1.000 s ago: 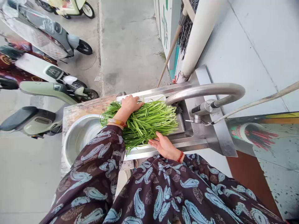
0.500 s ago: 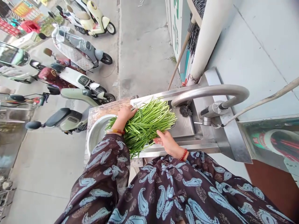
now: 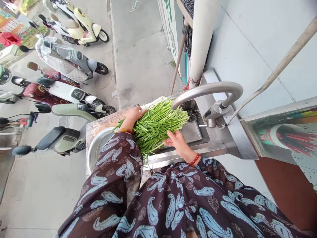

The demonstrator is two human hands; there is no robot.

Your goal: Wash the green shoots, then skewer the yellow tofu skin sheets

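A: Where are we working?
B: We're steadying the greens point(image 3: 158, 124) over the sink point(image 3: 194, 132), under the tap point(image 3: 210, 88).
A: Hands?
B: Left point(image 3: 133, 116) is curling round the leafy left end, gripping, fingertips hidden. Right point(image 3: 181, 144) is lying half open, thumb touching near stems.
A: Next move?
B: It's calling for even support, we're judging; loose leaves are drooping near.

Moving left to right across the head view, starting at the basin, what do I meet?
Metal basin → bundle of green stalks → faucet body → bucket of red sticks.
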